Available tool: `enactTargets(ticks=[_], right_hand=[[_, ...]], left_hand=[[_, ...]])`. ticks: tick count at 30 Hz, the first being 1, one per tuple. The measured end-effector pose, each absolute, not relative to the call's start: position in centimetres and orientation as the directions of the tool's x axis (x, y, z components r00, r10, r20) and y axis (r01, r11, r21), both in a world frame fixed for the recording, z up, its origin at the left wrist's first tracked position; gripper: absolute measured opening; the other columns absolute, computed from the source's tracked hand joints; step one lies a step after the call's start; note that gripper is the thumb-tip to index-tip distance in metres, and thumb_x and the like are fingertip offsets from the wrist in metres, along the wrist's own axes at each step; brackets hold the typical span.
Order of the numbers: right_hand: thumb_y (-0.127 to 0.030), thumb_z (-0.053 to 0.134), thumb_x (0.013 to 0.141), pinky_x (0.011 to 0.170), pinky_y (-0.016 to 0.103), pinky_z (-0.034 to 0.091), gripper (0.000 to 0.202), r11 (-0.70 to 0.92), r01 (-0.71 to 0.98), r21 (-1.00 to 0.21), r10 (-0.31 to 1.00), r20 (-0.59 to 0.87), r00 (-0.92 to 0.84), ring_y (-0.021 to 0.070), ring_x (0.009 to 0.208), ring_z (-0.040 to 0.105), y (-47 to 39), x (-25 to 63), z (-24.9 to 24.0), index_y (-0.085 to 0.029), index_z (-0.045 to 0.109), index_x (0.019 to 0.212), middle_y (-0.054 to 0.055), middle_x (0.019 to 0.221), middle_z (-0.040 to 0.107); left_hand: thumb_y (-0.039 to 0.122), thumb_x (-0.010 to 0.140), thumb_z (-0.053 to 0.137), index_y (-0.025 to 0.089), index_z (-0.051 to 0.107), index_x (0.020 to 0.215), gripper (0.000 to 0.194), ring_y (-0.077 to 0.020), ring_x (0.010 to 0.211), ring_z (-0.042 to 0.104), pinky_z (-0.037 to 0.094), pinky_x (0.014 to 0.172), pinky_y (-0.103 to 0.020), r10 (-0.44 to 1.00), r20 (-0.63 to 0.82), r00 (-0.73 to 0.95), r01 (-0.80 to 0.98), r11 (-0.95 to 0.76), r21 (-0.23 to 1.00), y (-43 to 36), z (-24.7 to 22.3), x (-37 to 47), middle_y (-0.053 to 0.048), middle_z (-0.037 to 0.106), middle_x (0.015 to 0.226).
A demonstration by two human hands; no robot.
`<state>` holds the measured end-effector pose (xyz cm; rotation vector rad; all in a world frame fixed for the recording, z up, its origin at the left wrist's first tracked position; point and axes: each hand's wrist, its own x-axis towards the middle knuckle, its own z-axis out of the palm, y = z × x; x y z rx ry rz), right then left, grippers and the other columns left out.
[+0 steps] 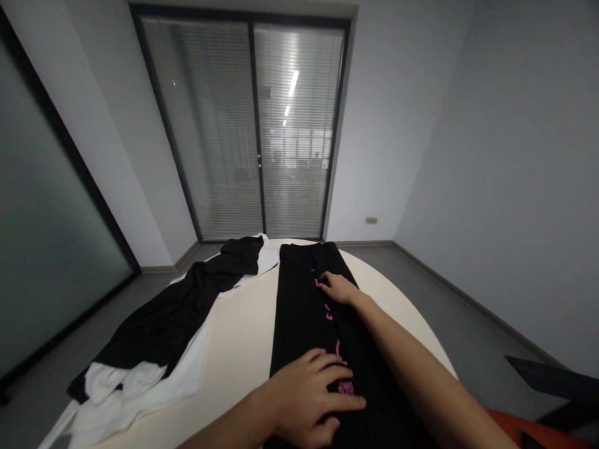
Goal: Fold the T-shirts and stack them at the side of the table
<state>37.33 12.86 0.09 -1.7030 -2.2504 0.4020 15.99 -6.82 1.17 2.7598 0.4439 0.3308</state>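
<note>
A pair of black trousers, folded into a long strip, runs away from me over the table, with pink lettering along a lengthwise fold. Lying flat on the near part is my left hand, fingers spread across the lettering. Farther up, my right hand rests on the cloth beside the fold. Its fingers are slightly bent, with thumb and forefinger apart at the pink print. The trousers' near end passes below the view, partly behind my hands.
Left on the round cream table lies a loose heap of black clothing and white clothing. An orange chair seat shows at lower right. Beyond the table is a glazed door with blinds.
</note>
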Motion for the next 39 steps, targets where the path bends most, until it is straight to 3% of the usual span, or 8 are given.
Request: enactTargets(ticks=[6, 11, 16, 23, 27, 33, 36, 39], right_hand=[[-0.008, 0.048, 0.086, 0.088, 0.030, 0.048, 0.054, 0.502, 0.718, -0.482, 0.852, 0.135, -0.505, 0.0188, 0.093, 0.065, 12.1, 40.4, -0.8, -0.024, 0.061, 0.136, 0.005, 0.105, 0.070], [-0.013, 0.045, 0.094, 0.097, 0.034, 0.044, 0.040, 0.641, 0.700, -0.314, 0.768, 0.254, -0.588, 0.0214, 0.104, 0.059, 10.6, 40.6, -1.1, -0.024, 0.068, 0.125, 0.009, 0.113, 0.064], [-0.018, 0.042, 0.099, 0.094, 0.031, 0.044, 0.030, 0.569, 0.784, -0.249, 0.819, 0.264, -0.510, 0.0204, 0.104, 0.058, 9.6, 39.6, -0.7, -0.024, 0.069, 0.113, 0.008, 0.111, 0.063], [-0.022, 0.038, 0.103, 0.090, 0.029, 0.044, 0.030, 0.508, 0.852, -0.131, 0.843, 0.280, -0.460, 0.0200, 0.104, 0.056, 8.9, 39.1, -1.1, -0.023, 0.065, 0.116, 0.007, 0.112, 0.062], [-0.026, 0.036, 0.105, 0.086, 0.028, 0.044, 0.030, 0.482, 0.865, -0.138, 0.860, 0.267, -0.436, 0.0193, 0.102, 0.058, 9.0, 38.8, -0.5, -0.025, 0.064, 0.117, 0.006, 0.111, 0.062], [-0.020, 0.045, 0.098, 0.092, 0.031, 0.042, 0.028, 0.511, 0.854, -0.094, 0.842, 0.256, -0.475, 0.0218, 0.106, 0.056, 9.7, 38.7, -1.0, -0.023, 0.066, 0.117, 0.009, 0.117, 0.061], [-0.022, 0.045, 0.098, 0.093, 0.030, 0.042, 0.032, 0.489, 0.855, -0.172, 0.867, 0.211, -0.452, 0.0210, 0.105, 0.058, 10.5, 38.4, -0.7, -0.023, 0.065, 0.123, 0.008, 0.116, 0.063], [-0.037, 0.041, 0.102, 0.090, 0.030, 0.044, 0.036, 0.350, 0.889, -0.295, 0.935, 0.170, -0.312, 0.0211, 0.101, 0.062, 11.3, 37.2, -0.1, -0.023, 0.071, 0.113, 0.009, 0.109, 0.066]], left_hand=[[0.031, 0.091, 0.056, 0.022, 0.066, 0.117, 0.029, -0.0288, 0.128, 0.052, 0.043, 0.103, -0.042, 0.246, 0.182, 0.952, 0.189, -0.941, 0.282, -7.8, 1.2, 17.3, -0.002, 0.033, 0.161], [0.029, 0.097, 0.049, 0.022, 0.059, 0.129, 0.034, -0.0267, 0.129, 0.050, 0.038, 0.106, -0.041, 0.183, 0.165, 0.969, 0.125, -0.942, 0.310, -8.4, 1.5, 17.8, 0.002, 0.051, 0.151], [0.026, 0.096, 0.050, 0.022, 0.061, 0.123, 0.030, -0.0240, 0.122, 0.053, 0.038, 0.104, -0.037, 0.189, 0.216, 0.958, 0.115, -0.942, 0.316, -8.5, 1.3, 18.0, 0.001, 0.061, 0.140], [0.030, 0.097, 0.054, 0.022, 0.066, 0.107, 0.018, -0.0179, 0.108, 0.059, 0.045, 0.089, -0.034, 0.096, 0.271, 0.958, 0.045, -0.981, 0.188, -8.0, 0.4, 18.4, 0.004, 0.068, 0.126], [0.032, 0.100, 0.051, 0.022, 0.066, 0.104, 0.018, -0.0187, 0.117, 0.056, 0.043, 0.099, -0.034, 0.082, 0.291, 0.953, 0.035, -0.986, 0.164, -7.9, 0.4, 18.5, 0.004, 0.070, 0.122], [0.038, 0.102, 0.050, 0.024, 0.068, 0.106, 0.023, -0.0168, 0.112, 0.060, 0.050, 0.089, -0.030, 0.067, 0.293, 0.954, 0.020, -0.986, 0.163, -7.5, -0.6, 18.4, 0.003, 0.066, 0.128], [0.033, 0.101, 0.051, 0.022, 0.069, 0.103, 0.021, -0.0162, 0.112, 0.060, 0.051, 0.089, -0.029, 0.071, 0.297, 0.952, 0.012, -0.981, 0.196, -7.2, -0.9, 18.2, 0.002, 0.065, 0.128], [0.032, 0.102, 0.050, 0.021, 0.069, 0.097, 0.022, -0.0156, 0.113, 0.060, 0.052, 0.089, -0.027, 0.074, 0.315, 0.946, 0.003, -0.975, 0.222, -7.0, -1.2, 18.0, 0.002, 0.066, 0.127]])
